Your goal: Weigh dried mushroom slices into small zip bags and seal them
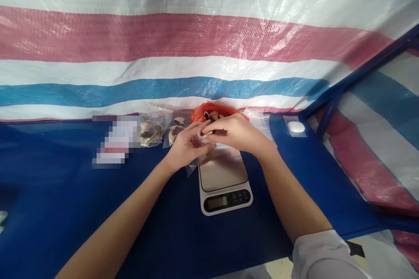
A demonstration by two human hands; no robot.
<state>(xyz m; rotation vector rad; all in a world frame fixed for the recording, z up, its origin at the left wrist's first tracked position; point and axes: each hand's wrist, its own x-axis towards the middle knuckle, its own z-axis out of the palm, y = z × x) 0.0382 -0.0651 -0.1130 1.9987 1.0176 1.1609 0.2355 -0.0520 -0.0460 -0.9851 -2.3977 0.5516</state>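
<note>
My left hand is closed round the mouth of a small clear plastic bag, which hangs down over the left edge of a kitchen scale. Fingers of my right hand pinch together at that mouth; what they hold is too small to make out. Just behind both hands an open red plastic bag contains several pale and dark-edged dried pieces, partly covered by my right hand. The scale has a silver plate and a dark display at its front.
Two clear bags of similar pieces, a left one and a right one, lie left of my hands. Flat clear bags and a white oval object are on the right. Striped sheeting hangs behind the blue table.
</note>
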